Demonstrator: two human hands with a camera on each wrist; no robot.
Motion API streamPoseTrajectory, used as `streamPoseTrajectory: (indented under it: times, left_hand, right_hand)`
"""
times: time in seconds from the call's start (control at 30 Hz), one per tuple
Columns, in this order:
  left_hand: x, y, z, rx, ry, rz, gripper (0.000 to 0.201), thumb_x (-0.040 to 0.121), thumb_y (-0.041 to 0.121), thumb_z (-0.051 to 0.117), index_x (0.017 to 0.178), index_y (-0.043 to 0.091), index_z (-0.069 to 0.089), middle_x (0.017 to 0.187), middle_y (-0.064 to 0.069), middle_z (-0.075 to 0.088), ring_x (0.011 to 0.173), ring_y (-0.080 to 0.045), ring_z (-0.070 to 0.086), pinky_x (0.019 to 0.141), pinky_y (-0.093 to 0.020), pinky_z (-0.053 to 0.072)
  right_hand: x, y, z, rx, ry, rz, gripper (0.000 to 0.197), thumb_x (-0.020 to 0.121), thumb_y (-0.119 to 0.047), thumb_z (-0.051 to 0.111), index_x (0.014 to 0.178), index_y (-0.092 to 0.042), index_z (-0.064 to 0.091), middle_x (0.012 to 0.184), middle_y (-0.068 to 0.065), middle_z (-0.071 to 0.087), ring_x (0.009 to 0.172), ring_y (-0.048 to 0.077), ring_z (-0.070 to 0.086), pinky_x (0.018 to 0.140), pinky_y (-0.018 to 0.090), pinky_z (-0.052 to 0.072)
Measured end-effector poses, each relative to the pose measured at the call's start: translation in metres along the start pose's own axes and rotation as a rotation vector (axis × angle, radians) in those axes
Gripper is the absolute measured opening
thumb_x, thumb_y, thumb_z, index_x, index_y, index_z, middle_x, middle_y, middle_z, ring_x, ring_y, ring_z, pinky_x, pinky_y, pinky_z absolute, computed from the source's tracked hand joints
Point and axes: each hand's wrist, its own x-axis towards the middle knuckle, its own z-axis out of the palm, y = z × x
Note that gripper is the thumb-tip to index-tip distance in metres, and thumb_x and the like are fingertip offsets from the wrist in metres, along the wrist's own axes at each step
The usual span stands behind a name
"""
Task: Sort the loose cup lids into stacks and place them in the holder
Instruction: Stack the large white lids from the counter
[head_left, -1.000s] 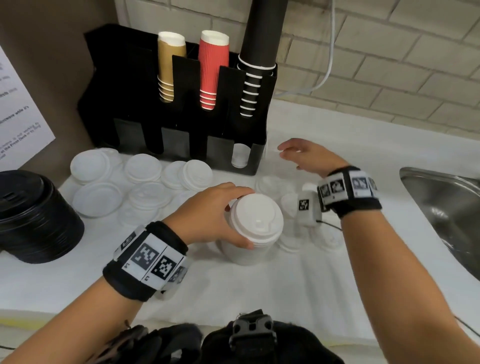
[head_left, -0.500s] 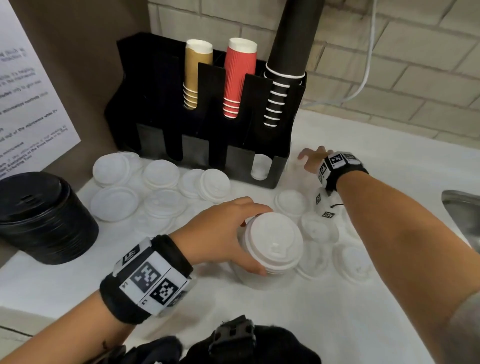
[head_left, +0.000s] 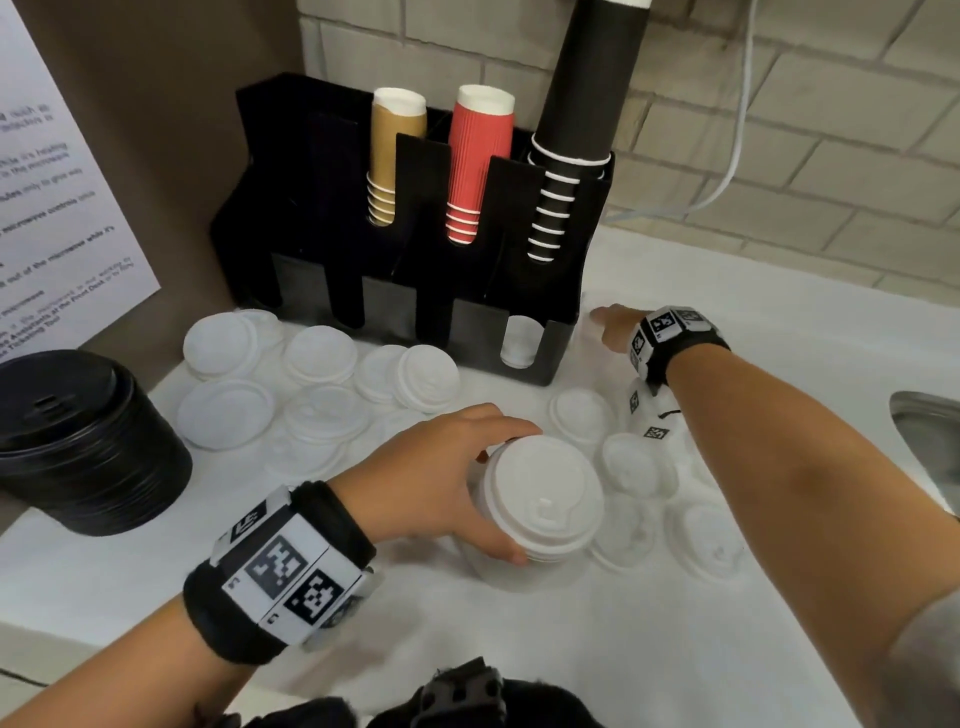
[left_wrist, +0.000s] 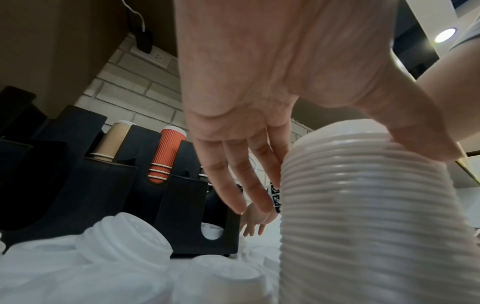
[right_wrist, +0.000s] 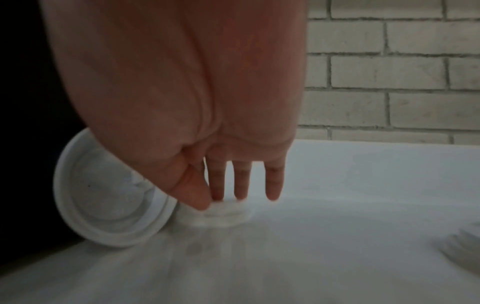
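Lid stack (head_left: 540, 512) of white cup lids stands upright on the white table (head_left: 649, 649), front centre. Left hand (head_left: 441, 483) holds it near the top: fingers on the far side, thumb on the near side, curled round the rim; the left wrist view shows the ribbed side of the stack (left_wrist: 363, 216) with the thumb pressed on it. Right hand (head_left: 615, 327) is stretched out to the table just right of the black holder (head_left: 519, 312). In the right wrist view its thumb and fingertips (right_wrist: 218, 191) close on a small white lid (right_wrist: 221, 214) lying flat on the table; grip half closed, a pinch just touching. A larger lid (right_wrist: 103, 195) leans on edge just beside it. Loose white lids (head_left: 322, 400) lie scattered in front of the holder and right of the stack (head_left: 701, 535). Holder carries tan (head_left: 395, 156), red (head_left: 475, 166) and black (head_left: 582, 119) cup stacks; one lid shows in its right front slot (head_left: 519, 340). Black lid pile (head_left: 78, 441) at left, sink edge (head_left: 930, 441) at right.
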Motion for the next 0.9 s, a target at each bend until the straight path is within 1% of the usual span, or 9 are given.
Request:
streamPoseTrajectory:
  times: [0.1, 0.17, 0.3, 0.4, 0.47, 0.53, 0.6, 0.77, 0.9]
  left_hand:
    - [0.001, 0.001, -0.001, 0.012, -0.008, -0.004, 0.086, 0.052, 0.045, 0.092, 0.127, 0.044, 0.050, 0.116, 0.022, 0.053, 0.105, 0.004, 0.049, 0.095, -0.021, 0.043]
    - [0.002, 0.001, -0.002, 0.016, -0.016, -0.006, 0.087, 0.052, 0.045, 0.092, 0.128, 0.043, 0.051, 0.116, 0.022, 0.053, 0.105, 0.004, 0.049, 0.095, -0.020, 0.042]
    - [0.003, -0.001, -0.002, 0.007, -0.024, -0.003, 0.088, 0.051, 0.046, 0.092, 0.128, 0.046, 0.049, 0.117, 0.024, 0.052, 0.105, 0.006, 0.048, 0.086, -0.010, 0.039]
    - [0.004, -0.003, -0.001, 0.013, -0.025, 0.002, 0.089, 0.051, 0.048, 0.091, 0.129, 0.047, 0.048, 0.117, 0.026, 0.052, 0.105, 0.008, 0.048, 0.083, -0.007, 0.038]
    - [0.004, -0.003, -0.002, 0.013, -0.023, 0.001, 0.088, 0.051, 0.049, 0.091, 0.127, 0.048, 0.048, 0.118, 0.025, 0.052, 0.106, 0.007, 0.048, 0.085, -0.009, 0.039]
    - [0.005, -0.004, -0.002, 0.014, -0.024, 0.001, 0.087, 0.051, 0.049, 0.091, 0.126, 0.050, 0.048, 0.118, 0.026, 0.052, 0.106, 0.007, 0.048, 0.085, -0.011, 0.040]
    - [0.005, -0.005, -0.002, 0.017, -0.025, 0.000, 0.087, 0.050, 0.050, 0.091, 0.125, 0.051, 0.048, 0.117, 0.026, 0.052, 0.106, 0.008, 0.048, 0.085, -0.011, 0.040]
    - [0.006, -0.006, -0.001, 0.019, -0.026, 0.002, 0.082, 0.050, 0.050, 0.091, 0.117, 0.058, 0.045, 0.115, 0.027, 0.052, 0.104, 0.010, 0.047, 0.078, -0.008, 0.037]
    - [0.007, -0.006, 0.000, 0.016, -0.019, 0.005, 0.080, 0.051, 0.048, 0.091, 0.111, 0.062, 0.041, 0.115, 0.025, 0.052, 0.102, 0.012, 0.047, 0.077, -0.006, 0.037]
  right_hand:
    - [-0.003, 0.012, -0.014, 0.097, -0.088, -0.070, 0.032, 0.097, -0.003, 0.041, 0.122, -0.009, 0.061, 0.127, 0.011, 0.056, 0.121, 0.026, 0.051, 0.095, 0.029, 0.041]
    - [-0.009, 0.022, -0.024, 0.180, -0.143, -0.081, 0.032, 0.096, 0.001, 0.040, 0.109, -0.011, 0.066, 0.107, 0.007, 0.062, 0.106, 0.021, 0.056, 0.079, 0.026, 0.044]
    - [-0.010, 0.039, -0.029, 0.292, -0.031, -0.045, 0.035, 0.094, -0.001, 0.044, 0.119, -0.015, 0.063, 0.118, 0.007, 0.056, 0.105, 0.022, 0.054, 0.082, 0.030, 0.043]
    - [-0.009, 0.043, -0.019, 0.204, -0.121, -0.009, 0.046, 0.085, -0.015, 0.064, 0.127, -0.033, 0.056, 0.133, 0.002, 0.051, 0.118, 0.023, 0.051, 0.097, 0.035, 0.046]
    - [-0.011, 0.044, -0.012, 0.163, -0.239, -0.004, 0.072, 0.064, -0.034, 0.080, 0.127, -0.049, 0.048, 0.134, -0.002, 0.047, 0.123, 0.025, 0.048, 0.100, 0.039, 0.047]
    - [-0.011, 0.045, -0.006, 0.131, -0.321, -0.023, 0.092, 0.040, -0.047, 0.085, 0.120, -0.061, 0.042, 0.131, -0.005, 0.043, 0.121, 0.027, 0.048, 0.092, 0.039, 0.049]
    - [-0.008, 0.045, 0.003, 0.026, -0.313, -0.076, 0.100, 0.031, -0.055, 0.083, 0.118, -0.064, 0.035, 0.126, -0.006, 0.041, 0.115, 0.026, 0.047, 0.084, 0.037, 0.048]
    - [-0.020, 0.042, 0.019, 0.082, -0.149, -0.109, 0.072, 0.056, -0.045, 0.082, 0.113, -0.056, 0.038, 0.110, -0.003, 0.042, 0.094, 0.026, 0.052, 0.077, 0.039, 0.051]
    - [-0.050, 0.050, 0.000, 0.290, 0.074, -0.029, 0.066, 0.070, -0.039, 0.075, 0.126, -0.043, 0.040, 0.120, 0.004, 0.046, 0.099, 0.030, 0.054, 0.081, 0.043, 0.053]
